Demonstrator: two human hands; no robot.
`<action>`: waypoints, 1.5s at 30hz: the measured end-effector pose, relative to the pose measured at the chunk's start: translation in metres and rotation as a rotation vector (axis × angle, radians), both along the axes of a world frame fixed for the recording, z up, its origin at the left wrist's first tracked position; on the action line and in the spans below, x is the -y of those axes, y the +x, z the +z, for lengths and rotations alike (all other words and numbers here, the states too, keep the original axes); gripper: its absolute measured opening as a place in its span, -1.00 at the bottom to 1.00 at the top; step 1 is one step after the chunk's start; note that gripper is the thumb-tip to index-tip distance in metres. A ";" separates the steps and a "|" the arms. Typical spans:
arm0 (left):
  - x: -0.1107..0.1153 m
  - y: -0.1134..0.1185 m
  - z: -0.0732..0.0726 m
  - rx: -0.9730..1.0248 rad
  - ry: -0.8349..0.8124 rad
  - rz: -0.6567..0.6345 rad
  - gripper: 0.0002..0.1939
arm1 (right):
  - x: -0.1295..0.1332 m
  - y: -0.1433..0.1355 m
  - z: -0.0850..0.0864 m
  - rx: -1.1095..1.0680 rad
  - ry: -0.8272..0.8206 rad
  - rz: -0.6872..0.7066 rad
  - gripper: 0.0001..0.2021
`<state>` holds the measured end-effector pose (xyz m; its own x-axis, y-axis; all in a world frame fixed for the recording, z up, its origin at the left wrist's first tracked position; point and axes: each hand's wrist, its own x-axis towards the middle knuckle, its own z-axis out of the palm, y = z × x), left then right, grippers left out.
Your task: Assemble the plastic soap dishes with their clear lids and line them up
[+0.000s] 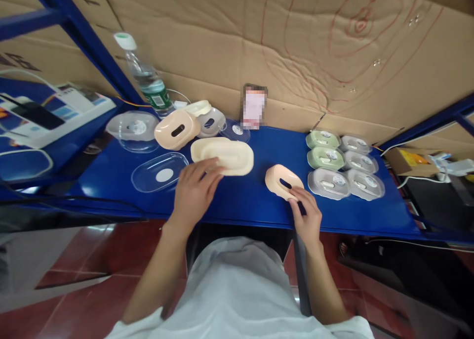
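Note:
My left hand (195,190) has its fingers closed on the near edge of a cream oval plastic tray (233,156), tilted above the blue table. Farther right, my right hand (305,213) pinches the near end of a peach oval box part with a dark slot (277,178). Beside my left hand lies a clear oval lid with a white round sticker (148,173). A larger peach slotted piece (170,131) sits behind it, near a grey slotted piece (215,121) and another cream piece (200,108).
Several lidded boxes, green (326,157) and grey (329,183), stand in rows at the right. A phone (254,106) leans against the cardboard wall (207,42). A water bottle (150,82) stands at the back left, near a clear-lidded grey piece (129,126) and a power strip (74,102).

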<state>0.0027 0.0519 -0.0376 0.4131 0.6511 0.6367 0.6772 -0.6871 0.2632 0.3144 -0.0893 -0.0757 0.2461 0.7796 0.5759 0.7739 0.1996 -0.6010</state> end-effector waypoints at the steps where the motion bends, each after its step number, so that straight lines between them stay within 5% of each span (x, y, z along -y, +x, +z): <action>1: 0.013 0.006 0.000 -0.018 -0.019 -0.057 -0.76 | 0.000 0.000 0.001 -0.010 0.007 -0.020 -0.75; 5: 0.053 0.024 -0.015 -0.089 -0.115 -0.261 -0.66 | 0.001 -0.003 0.006 -0.007 -0.032 0.024 -0.76; 8: 0.065 0.030 -0.034 -0.072 -0.177 -0.274 -0.66 | -0.002 -0.012 0.011 0.058 -0.067 0.131 -0.76; 12: 0.064 0.027 -0.046 0.071 -0.219 -0.174 -0.56 | -0.008 -0.032 0.016 0.217 -0.110 0.260 -0.72; 17: 0.053 0.013 -0.043 0.002 -0.224 -0.232 -0.58 | -0.019 -0.055 0.022 0.382 -0.184 0.406 -0.67; 22: 0.041 -0.002 -0.042 0.037 -0.262 -0.243 -0.69 | -0.045 -0.052 0.050 0.472 -0.252 0.612 -0.62; 25: 0.038 -0.006 -0.044 0.051 -0.248 -0.225 -0.69 | -0.083 -0.044 0.068 0.399 -0.296 0.798 -0.59; 30: 0.039 -0.006 -0.044 0.061 -0.267 -0.220 -0.70 | -0.184 -0.045 0.063 0.354 -0.300 0.543 -0.46; 33: 0.040 -0.008 -0.043 0.058 -0.285 -0.220 -0.70 | -0.220 -0.049 0.049 0.436 -0.380 0.486 -0.43; 40: 0.038 -0.007 -0.042 0.070 -0.263 -0.212 -0.73 | -0.178 -0.036 0.039 0.514 -0.410 0.447 -0.48; 45: 0.038 -0.004 -0.039 0.069 -0.272 -0.205 -0.72 | -0.208 -0.053 0.041 0.529 -0.354 0.431 -0.42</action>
